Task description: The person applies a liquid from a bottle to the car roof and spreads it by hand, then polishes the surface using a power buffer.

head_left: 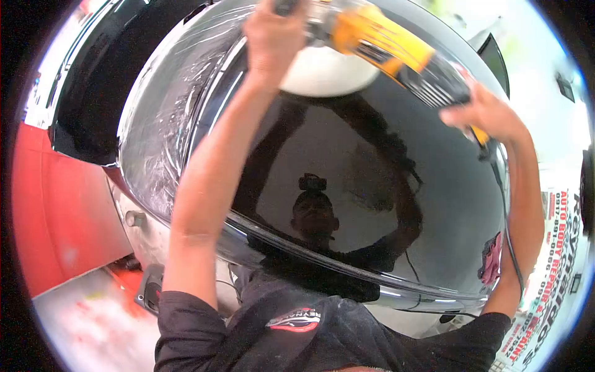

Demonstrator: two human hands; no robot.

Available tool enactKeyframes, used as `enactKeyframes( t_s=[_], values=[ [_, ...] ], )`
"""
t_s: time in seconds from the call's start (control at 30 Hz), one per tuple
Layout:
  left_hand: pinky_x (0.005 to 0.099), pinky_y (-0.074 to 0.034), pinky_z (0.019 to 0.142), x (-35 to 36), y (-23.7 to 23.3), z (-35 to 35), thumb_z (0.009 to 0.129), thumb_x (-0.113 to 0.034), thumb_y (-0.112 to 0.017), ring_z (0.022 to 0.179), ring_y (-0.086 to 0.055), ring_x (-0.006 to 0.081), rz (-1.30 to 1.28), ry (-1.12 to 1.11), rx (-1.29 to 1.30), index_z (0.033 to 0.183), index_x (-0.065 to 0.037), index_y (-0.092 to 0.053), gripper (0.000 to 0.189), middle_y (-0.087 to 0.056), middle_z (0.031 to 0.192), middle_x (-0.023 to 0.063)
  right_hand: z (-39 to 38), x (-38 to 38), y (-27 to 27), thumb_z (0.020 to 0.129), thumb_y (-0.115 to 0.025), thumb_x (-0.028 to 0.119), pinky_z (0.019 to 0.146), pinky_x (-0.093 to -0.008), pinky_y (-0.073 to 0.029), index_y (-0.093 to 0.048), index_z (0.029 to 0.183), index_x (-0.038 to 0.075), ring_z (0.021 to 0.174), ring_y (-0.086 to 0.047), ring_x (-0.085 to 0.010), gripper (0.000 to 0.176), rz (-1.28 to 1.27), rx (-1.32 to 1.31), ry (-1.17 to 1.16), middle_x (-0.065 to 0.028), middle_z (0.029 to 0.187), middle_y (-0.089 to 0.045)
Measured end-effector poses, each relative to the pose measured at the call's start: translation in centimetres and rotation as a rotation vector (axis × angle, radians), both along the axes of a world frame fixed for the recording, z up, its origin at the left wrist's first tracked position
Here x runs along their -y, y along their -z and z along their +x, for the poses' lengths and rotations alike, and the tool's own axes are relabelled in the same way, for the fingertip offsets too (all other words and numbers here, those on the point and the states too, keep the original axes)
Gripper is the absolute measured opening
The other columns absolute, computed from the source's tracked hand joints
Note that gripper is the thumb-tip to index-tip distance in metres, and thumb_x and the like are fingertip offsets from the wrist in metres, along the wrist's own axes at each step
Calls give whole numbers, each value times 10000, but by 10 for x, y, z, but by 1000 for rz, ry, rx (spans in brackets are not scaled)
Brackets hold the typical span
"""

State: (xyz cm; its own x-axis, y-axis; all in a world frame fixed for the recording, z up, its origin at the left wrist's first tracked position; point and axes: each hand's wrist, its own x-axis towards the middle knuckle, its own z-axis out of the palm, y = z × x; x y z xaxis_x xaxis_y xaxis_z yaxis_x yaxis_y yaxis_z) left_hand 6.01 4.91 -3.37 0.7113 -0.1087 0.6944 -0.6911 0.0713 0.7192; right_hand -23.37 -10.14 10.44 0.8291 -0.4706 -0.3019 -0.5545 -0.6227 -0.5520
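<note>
A yellow and black power polisher (387,46) lies across the top of the view, its round white pad (331,73) against a glossy black car panel (347,167). My left hand (276,38) is closed around the polisher's front handle, left of the pad. At the rear end of the tool, my right hand (486,111) is wrapped round the black and yellow grip. A black cord (509,229) runs down from that grip along my right forearm. The dark panel mirrors my arms and head.
Clear plastic film (164,111) covers the surface on the left, beside another black panel (93,80). A maroon cloth (489,257) lies at the panel's lower right. Red panel (68,204) stands far left; a lettered banner (545,279) is at right.
</note>
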Motion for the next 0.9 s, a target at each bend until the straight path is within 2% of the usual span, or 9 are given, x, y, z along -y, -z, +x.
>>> enactKeyframes(
  t_s=[0.13, 0.17, 0.3, 0.4, 0.43, 0.5, 0.53, 0.63, 0.9],
  values=[
    [288, -437, 580, -57, -5, 36, 944, -167, -699, 675, -496, 88, -39, 99, -323, 988, -20, -683, 154, -591, 776, -29, 95, -14, 11, 785, -833, 327, 512, -239, -459, -408, 1457, 89, 607, -534, -76, 830, 35, -32, -261, 10, 753, -556],
    [347, -485, 598, -48, 14, 63, 948, -217, -695, 656, -613, 178, -82, 39, -234, 984, 6, -675, 226, -669, 764, 54, 94, -14, 11, 791, -826, 337, 508, -237, -460, -425, 1433, 95, 589, -529, -71, 795, 16, -47, -239, 13, 735, -549],
    [285, -437, 451, -48, 15, 25, 918, -317, -769, 517, -562, 68, -10, 121, -238, 967, -53, -714, 274, -646, 709, 24, 46, -18, 11, 780, -847, 323, 517, -239, -464, -402, 1470, 93, 617, -526, -65, 853, 125, 12, -227, 10, 797, -573],
    [310, -523, 693, -19, -4, -59, 917, -339, -769, 734, -647, 144, 13, 220, 4, 1063, -43, -720, 334, -726, 885, 54, -53, 1, 6, 757, -868, 263, 561, -250, -489, -332, 1544, 91, 693, -576, -100, 968, -57, -61, 6, -8, 911, -621],
    [383, -540, 711, -4, -8, -95, 890, -280, -775, 773, -699, 244, -55, 372, -161, 939, -9, -675, 293, -711, 859, 183, -97, 7, 9, 740, -872, 240, 587, -284, -506, -302, 1556, 79, 695, -590, -126, 1008, 1, 4, 70, -44, 978, -639],
    [369, -535, 747, 16, -18, -167, 906, -308, -774, 794, -658, 184, -22, 454, -45, 959, -28, -662, 306, -708, 885, 142, -175, -13, -8, 713, -874, 182, 724, -332, -543, -232, 1586, 36, 812, -625, -174, 1093, 70, -107, 328, -101, 1139, -639],
    [402, -539, 750, 29, -22, -202, 895, -341, -770, 820, -699, 277, 27, 546, -124, 979, -24, -642, 352, -706, 901, 191, -207, -26, -17, 693, -905, 189, 712, -289, -534, -250, 1584, 37, 867, -613, -125, 1116, 16, -292, 578, -57, 1146, -626],
    [457, -536, 777, 64, -36, -290, 897, -335, -750, 924, -705, 398, 133, 922, -271, 1037, -10, -590, 388, -686, 933, 268, -349, -16, 13, 658, -934, 223, 905, -324, -495, -238, 1584, 10, 1103, -559, -168, 1177, 8, 47, 501, -69, 1286, -583],
    [517, -516, 714, 128, -34, -405, 898, -242, -737, 831, -658, 490, 64, 1160, -204, 947, 30, -551, 333, -647, 807, 289, -452, -57, -6, 563, -985, 376, 932, -330, -505, -324, 1577, 80, 1023, -642, -208, 1246, -14, -123, 965, -68, 1104, -689]
  ],
)
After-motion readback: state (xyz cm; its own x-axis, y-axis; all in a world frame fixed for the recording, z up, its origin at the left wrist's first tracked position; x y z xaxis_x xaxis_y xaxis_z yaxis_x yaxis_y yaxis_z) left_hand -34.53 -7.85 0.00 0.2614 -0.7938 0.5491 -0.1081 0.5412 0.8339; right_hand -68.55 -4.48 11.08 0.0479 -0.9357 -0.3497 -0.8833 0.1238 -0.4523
